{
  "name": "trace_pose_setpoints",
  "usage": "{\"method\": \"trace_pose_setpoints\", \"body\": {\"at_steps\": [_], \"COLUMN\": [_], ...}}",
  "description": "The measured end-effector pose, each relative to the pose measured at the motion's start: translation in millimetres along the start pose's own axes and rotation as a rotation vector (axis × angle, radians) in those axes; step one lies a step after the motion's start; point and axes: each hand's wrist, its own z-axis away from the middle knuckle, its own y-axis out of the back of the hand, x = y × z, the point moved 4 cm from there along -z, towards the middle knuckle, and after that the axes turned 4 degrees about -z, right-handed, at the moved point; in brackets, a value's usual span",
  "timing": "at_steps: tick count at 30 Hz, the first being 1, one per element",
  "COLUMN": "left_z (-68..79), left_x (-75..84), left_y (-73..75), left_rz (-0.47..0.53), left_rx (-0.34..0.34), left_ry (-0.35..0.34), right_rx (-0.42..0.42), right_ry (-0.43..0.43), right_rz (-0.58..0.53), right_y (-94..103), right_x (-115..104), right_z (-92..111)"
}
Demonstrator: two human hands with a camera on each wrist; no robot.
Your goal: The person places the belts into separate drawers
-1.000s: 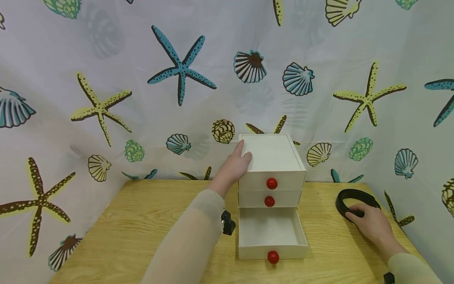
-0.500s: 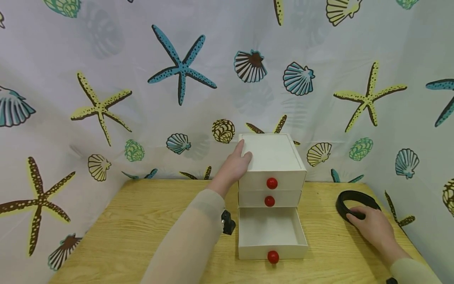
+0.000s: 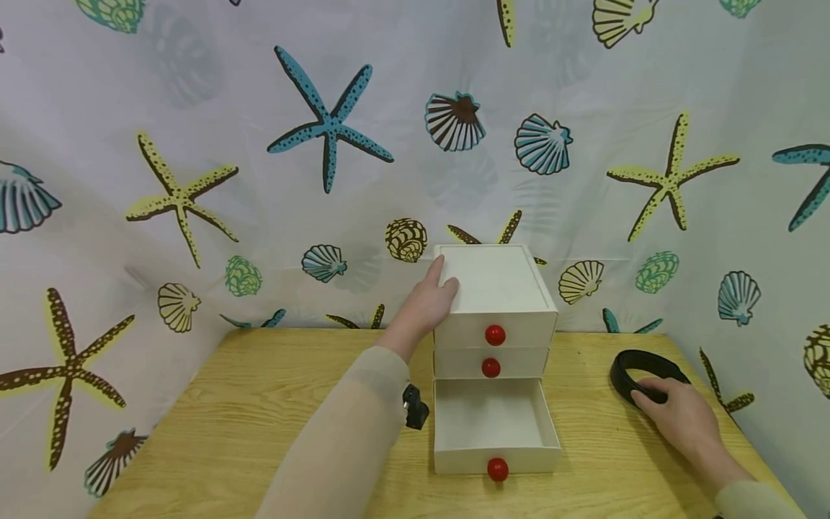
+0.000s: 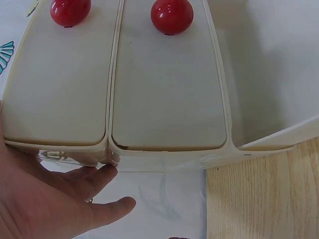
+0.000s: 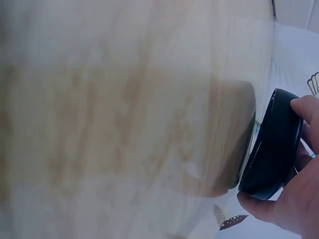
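A small white drawer cabinet (image 3: 496,277) with red round knobs stands in the middle of the wooden table. Its bottom drawer (image 3: 467,461) is pulled out, with the bare white inside showing; the two upper drawers are closed. My left hand (image 3: 424,306) rests against the cabinet's top left edge, index finger and thumb over the top. In the left wrist view its other fingers (image 4: 89,181) lie along the cabinet's side. At the right, my right hand (image 3: 687,418) grips the near side of a coiled black belt (image 3: 622,378), thumb and fingers on opposite edges of the band (image 5: 271,149).
A white cloth (image 3: 363,216) printed with starfish and shells hangs behind and along both sides of the table (image 3: 292,404). The open drawer juts toward me between my two arms.
The hands, belt and cabinet stay in nearly the same places. The head view has shifted slightly, and my right wrist sits marginally lower in it.
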Motion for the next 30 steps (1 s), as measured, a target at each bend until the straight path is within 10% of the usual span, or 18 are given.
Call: {"method": "trace_pose_setpoints", "body": {"at_steps": [30], "left_z": [-1.6], "left_x": [-2.0], "left_y": [-0.6], "left_rz": [-0.008], "left_rx": [0.008], "left_ry": [0.002], "right_rx": [-0.020], "right_ry": [0.001], "right_rz": [-0.106], "right_y": [10.8], "right_x": [-51.0], "right_z": [24.3]}}
